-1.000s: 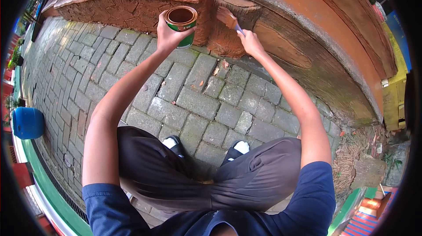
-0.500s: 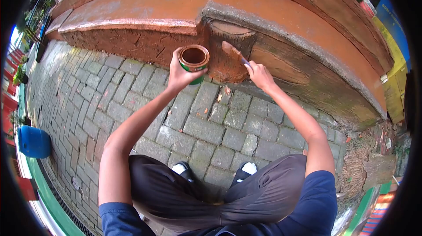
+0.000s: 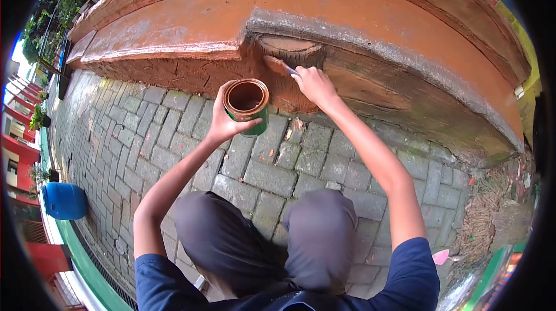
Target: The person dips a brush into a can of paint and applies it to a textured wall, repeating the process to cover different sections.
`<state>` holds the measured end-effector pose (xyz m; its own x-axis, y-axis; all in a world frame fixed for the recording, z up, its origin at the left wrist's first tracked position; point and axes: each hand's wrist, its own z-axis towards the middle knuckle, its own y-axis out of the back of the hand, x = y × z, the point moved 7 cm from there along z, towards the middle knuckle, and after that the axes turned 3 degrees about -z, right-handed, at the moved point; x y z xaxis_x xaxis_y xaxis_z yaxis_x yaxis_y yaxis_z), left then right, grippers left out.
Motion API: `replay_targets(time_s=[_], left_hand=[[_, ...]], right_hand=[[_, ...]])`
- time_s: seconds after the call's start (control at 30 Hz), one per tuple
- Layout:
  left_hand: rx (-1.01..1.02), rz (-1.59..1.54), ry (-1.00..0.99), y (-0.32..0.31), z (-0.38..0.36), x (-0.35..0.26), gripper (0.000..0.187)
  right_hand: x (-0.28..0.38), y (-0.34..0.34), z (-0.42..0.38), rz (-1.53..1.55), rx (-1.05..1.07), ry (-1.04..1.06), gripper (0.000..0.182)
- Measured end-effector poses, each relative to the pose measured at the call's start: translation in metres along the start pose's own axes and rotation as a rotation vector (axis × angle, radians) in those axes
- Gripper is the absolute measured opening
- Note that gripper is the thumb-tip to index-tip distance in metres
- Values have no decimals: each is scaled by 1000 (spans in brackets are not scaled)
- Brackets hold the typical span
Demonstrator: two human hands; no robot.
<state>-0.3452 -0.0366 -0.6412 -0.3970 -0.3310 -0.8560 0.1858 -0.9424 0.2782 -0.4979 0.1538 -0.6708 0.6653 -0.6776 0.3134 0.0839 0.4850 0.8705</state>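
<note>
My left hand (image 3: 223, 118) is closed round a green paint can (image 3: 253, 128), held upright above the paving. The can is uncovered, with brown paint on its rim and inside. In my right hand (image 3: 315, 86) is a paintbrush (image 3: 282, 66), gripped by its handle. Its brown-stained bristles lie against the face of the low wall, at the left of a raised, trunk-like relief (image 3: 289, 47). Fresh-looking orange-brown colour covers the wall face (image 3: 174, 73) to the left, while the relief panel (image 3: 365, 89) to the right is duller and mossy brown.
An orange ledge (image 3: 347, 6) with a rough grey edge overhangs the wall. Grey paving blocks (image 3: 269, 177) spread beneath me, with dry leaves near the wall. A blue barrel (image 3: 65, 200) stands far left, roots (image 3: 483, 218) lie at right, and my bent knees are close below.
My right hand has moved left, bringing the brush onto the wall. The can has come lower in view and slightly left. My knees have drawn together, hiding my feet.
</note>
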Motion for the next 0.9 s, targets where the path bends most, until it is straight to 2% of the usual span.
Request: replay_targets(time_s=[0.07,0.1,0.17,0.3,0.4,0.5,0.6,0.67,0.77,0.83,0.9], left_hand=[[12,-22,-28,6,6,-6,98],[-36,-9,-27,10,6,-4,98],[-107,-20,-12,15,6,-3,98],[-7,44,-137,23,36,4,100],[79,-23,-174,18,60,-1,101],[148,-54,-205,9,81,-1,100],[188,-54,-211,-4,86,-6,100],[178,-39,-206,-13,83,-8,100],[123,-82,-97,-23,63,0,99],[14,-37,-104,-20,51,0,99],[2,-74,-85,-20,40,2,100]], right_hand=[[5,-1,7,74,17,-81,25],[11,-3,9,73,28,-77,25],[9,-11,9,107,32,-199,27],[-7,-5,0,110,55,-227,28],[-29,7,-18,8,185,-303,34],[-44,30,-29,-150,275,-240,34],[-42,25,-39,-162,317,-297,33],[-45,8,-55,-61,256,-327,32],[-71,-17,-93,25,189,-374,33],[-88,-12,-109,38,137,-397,33],[-103,0,-120,47,86,-442,32]])
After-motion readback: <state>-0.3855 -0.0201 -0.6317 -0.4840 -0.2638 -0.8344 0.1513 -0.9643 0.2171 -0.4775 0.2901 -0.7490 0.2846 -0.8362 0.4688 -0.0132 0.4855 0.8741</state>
